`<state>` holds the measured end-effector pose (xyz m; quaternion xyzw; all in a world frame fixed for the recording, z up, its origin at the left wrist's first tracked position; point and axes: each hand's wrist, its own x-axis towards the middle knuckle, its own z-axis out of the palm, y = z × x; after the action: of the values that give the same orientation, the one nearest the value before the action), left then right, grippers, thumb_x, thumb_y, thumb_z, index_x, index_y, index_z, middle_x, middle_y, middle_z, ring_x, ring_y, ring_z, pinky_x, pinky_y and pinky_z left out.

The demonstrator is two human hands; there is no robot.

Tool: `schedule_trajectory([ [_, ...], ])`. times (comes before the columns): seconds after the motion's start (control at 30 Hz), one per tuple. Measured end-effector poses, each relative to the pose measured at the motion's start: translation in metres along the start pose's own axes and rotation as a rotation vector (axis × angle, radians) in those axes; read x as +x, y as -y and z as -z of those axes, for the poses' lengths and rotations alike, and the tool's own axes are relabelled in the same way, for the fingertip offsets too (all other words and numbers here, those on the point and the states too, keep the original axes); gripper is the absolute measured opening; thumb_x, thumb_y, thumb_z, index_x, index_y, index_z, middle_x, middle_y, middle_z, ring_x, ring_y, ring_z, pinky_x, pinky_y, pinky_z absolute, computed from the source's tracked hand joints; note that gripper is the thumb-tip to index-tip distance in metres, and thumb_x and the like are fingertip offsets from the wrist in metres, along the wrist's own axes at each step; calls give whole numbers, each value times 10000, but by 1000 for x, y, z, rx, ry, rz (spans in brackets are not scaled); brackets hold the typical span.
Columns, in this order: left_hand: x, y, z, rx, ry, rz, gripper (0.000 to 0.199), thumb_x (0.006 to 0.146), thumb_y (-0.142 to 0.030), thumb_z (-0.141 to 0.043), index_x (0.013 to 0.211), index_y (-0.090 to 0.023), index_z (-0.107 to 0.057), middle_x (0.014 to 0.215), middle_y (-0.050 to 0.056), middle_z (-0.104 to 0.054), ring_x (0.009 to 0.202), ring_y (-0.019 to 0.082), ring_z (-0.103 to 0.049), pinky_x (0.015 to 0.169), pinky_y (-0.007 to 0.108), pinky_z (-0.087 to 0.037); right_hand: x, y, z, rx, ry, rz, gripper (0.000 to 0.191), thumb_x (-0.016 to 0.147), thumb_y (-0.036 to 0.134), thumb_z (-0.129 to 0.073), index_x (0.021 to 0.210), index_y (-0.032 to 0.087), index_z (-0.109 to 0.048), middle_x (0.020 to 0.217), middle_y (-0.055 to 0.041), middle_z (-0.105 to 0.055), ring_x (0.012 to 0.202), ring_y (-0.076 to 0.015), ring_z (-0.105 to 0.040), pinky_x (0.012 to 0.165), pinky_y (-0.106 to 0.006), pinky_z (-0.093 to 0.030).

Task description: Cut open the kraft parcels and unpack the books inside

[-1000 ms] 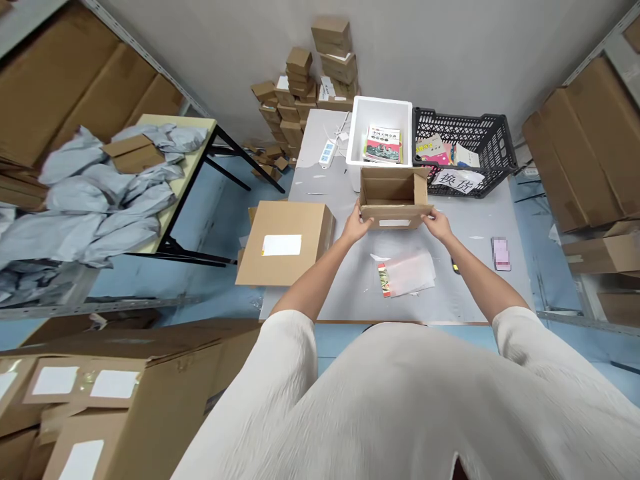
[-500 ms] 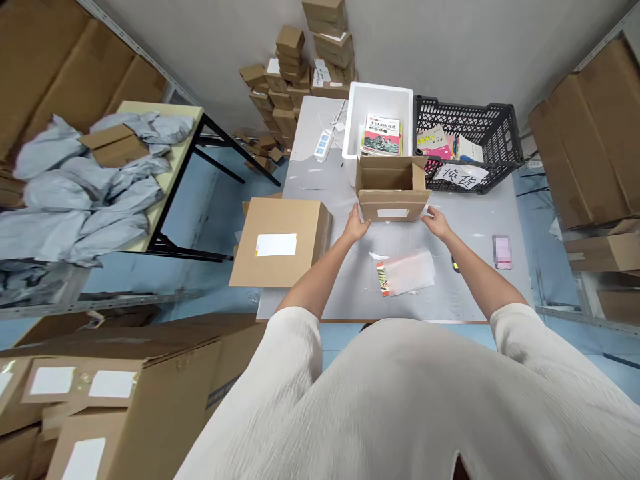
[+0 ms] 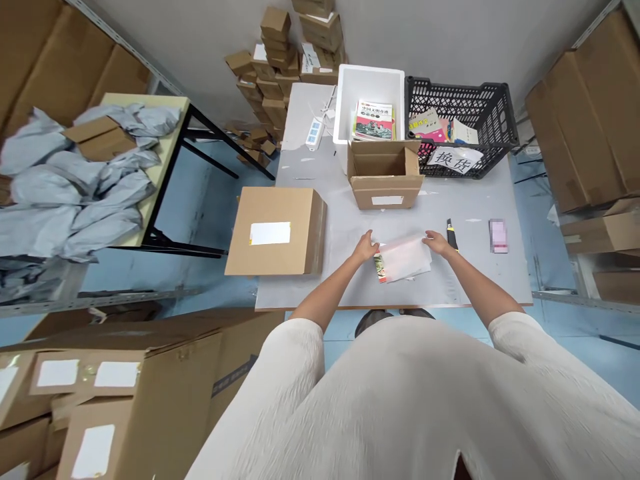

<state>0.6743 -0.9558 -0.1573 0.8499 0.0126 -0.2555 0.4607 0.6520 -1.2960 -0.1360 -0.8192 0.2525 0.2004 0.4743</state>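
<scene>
A thin booklet in pale, translucent wrapping (image 3: pixel 406 257), with a colourful strip along its left end, lies on the table in front of me. My left hand (image 3: pixel 367 246) is at its upper left corner, the fingers a little apart. At the upper right corner, my right hand (image 3: pixel 437 241) pinches the wrapping between thumb and fingers. Just beyond the booklet stands an open cardboard box (image 3: pixel 385 193) with a white label, and neither hand touches it. A black and yellow box cutter (image 3: pixel 452 235) lies beside my right hand.
A large closed carton (image 3: pixel 270 257) stands at the table's left side. Behind the open box are a white bin (image 3: pixel 345 100) with books and a black crate (image 3: pixel 493 143). A phone-like pink object (image 3: pixel 499 236) lies right. Grey parcels (image 3: pixel 75 180) cover a side table.
Both hands have left the open cardboard box and come back toward me to the wrapped booklet. The box cutter, earlier mostly hidden by my right arm, now shows.
</scene>
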Motion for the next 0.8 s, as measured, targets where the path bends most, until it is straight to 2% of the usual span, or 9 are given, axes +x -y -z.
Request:
schedule_trajectory([
  [0.1,-11,6,-19,26,20,84,843,874,-372,-749,1642,-166,-468,1613,253,-602,1478,411,-613,1227,548,-485,-14,-19,-9,-9,33,-18,402,813,252,-814,1211,200,-786,1364,-124,-791,1326,-307,-714,1219,-455,-513],
  [0.2,-23,10,-34,54,31,197,730,863,-350,-746,1537,-168,-530,1522,255,-662,1401,421,-658,1139,536,-540,-23,-32,-20,-20,94,-14,300,815,247,-797,1112,209,-785,1231,-81,-831,1237,-300,-738,1146,-431,-566],
  [0.3,-34,14,-45,48,42,267,589,848,-299,-768,1398,-206,-580,1384,200,-738,1286,377,-712,1060,473,-577,-27,-37,-31,-79,130,-24,270,857,239,-743,1120,190,-775,1244,-96,-830,1198,-294,-751,1109,-413,-581],
  [0.43,-38,14,-53,-39,44,343,539,854,-220,-779,1349,-239,-568,1264,124,-786,1215,308,-738,1011,382,-581,-28,-37,-46,-143,125,-37,335,906,247,-680,1221,164,-759,1319,-127,-809,1190,-278,-762,1089,-403,-586],
  [0.53,-37,13,-55,-79,20,364,597,890,-248,-773,1434,-226,-526,1307,136,-778,1206,311,-750,990,381,-582,-26,-35,-51,-165,114,-41,389,894,258,-685,1268,174,-750,1332,-117,-806,1180,-265,-768,1067,-394,-595],
  [0.7,-37,14,-52,-84,-32,385,930,889,-290,-814,1675,-211,-322,1374,170,-765,1249,353,-745,1009,406,-563,-20,-24,-50,-202,89,21,414,885,298,-691,1284,201,-748,1332,-98,-805,1179,-266,-760,1078,-409,-588],
  [0.8,-39,17,-56,-95,-29,369,904,886,-282,-812,1668,-234,-361,1394,148,-770,1281,346,-733,1034,401,-556,-14,-9,-49,-222,97,78,450,900,308,-682,1336,206,-730,1353,-93,-793,1185,-264,-747,1081,-405,-583],
])
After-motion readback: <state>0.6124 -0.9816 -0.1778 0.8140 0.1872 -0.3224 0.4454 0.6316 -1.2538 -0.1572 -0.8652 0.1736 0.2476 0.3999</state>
